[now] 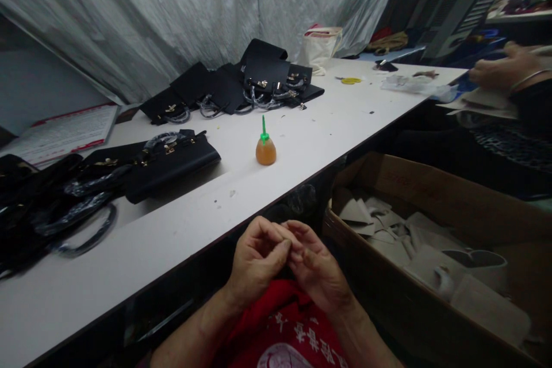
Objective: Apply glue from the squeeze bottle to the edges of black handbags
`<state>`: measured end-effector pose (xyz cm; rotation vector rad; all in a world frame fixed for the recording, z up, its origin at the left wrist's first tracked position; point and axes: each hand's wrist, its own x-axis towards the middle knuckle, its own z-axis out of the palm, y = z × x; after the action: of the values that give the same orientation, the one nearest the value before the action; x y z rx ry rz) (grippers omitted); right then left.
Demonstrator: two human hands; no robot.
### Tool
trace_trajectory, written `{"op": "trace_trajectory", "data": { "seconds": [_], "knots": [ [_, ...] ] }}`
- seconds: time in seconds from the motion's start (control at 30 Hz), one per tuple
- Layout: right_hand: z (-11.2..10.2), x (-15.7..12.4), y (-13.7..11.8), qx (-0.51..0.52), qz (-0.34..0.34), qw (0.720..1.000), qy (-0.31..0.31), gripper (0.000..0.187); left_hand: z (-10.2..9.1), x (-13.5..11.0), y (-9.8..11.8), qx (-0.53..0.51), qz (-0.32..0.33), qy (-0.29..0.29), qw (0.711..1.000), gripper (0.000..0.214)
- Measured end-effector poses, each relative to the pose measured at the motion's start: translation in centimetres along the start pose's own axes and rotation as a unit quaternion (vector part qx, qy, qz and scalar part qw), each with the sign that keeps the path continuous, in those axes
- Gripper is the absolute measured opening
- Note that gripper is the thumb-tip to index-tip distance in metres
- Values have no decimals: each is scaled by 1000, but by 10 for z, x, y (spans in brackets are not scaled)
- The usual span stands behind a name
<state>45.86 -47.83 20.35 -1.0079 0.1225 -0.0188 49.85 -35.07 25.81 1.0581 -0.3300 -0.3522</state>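
My left hand (259, 259) and my right hand (319, 264) meet in front of my lap, just off the table's near edge. The left thumb presses against bent fingers, and the right fingers curl in to touch them. Whatever may lie between the fingertips is too small or hidden to make out. Beyond my hands, a small bottle of orange liquid (266, 152) with a green nozzle stands upright on the white table (241, 201).
Black handbags (172, 164) with wrapped handles lie at the left, and black bag pieces (267, 72) are piled behind. Yellow scissors (351, 80) lie farther back. A cardboard box (388, 299) of pale scraps stands to my right. Another person's hand (495, 66) is at the far right.
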Motion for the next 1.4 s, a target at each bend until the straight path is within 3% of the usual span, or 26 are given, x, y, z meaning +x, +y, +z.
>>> {"op": "trace_trajectory", "data": {
  "seconds": [0.1,0.23,0.4,0.6,0.7,0.93,1.0,1.07,1.13,1.23,1.3,1.4],
  "knots": [
    [-16,9,2,-139,-83,983,90,18,-19,0,-8,41,-66,120,990,31],
    [-31,16,-2,-218,-153,953,142,17,-36,-3,-23,121,-99,203,967,32],
    [-32,16,-6,-257,-170,940,150,13,-36,-6,-37,107,-121,195,967,26],
    [-30,15,0,-227,-89,958,147,38,-31,1,-37,-47,-155,212,964,46],
    [-32,14,0,-223,-60,958,167,37,-30,4,-34,-107,-172,211,956,54],
    [-31,18,-3,-226,-39,956,181,38,-27,6,-36,-77,-157,225,959,59],
    [-30,17,-2,-223,-36,958,178,38,-28,6,-38,-86,-130,209,965,59],
    [-29,15,-1,-213,-33,961,176,39,-30,5,-40,-135,-103,149,974,63],
    [-29,13,0,-200,-28,964,174,39,-33,3,-41,-211,-109,40,971,71],
    [-30,9,3,-186,-27,967,170,37,-36,1,-43,-289,-136,-113,941,82],
    [-31,9,4,-182,-35,969,166,36,-37,2,-45,-302,-130,-155,932,84],
    [-32,9,7,-193,-39,966,166,35,-36,4,-46,-306,-117,-171,929,84]
  ]
}}
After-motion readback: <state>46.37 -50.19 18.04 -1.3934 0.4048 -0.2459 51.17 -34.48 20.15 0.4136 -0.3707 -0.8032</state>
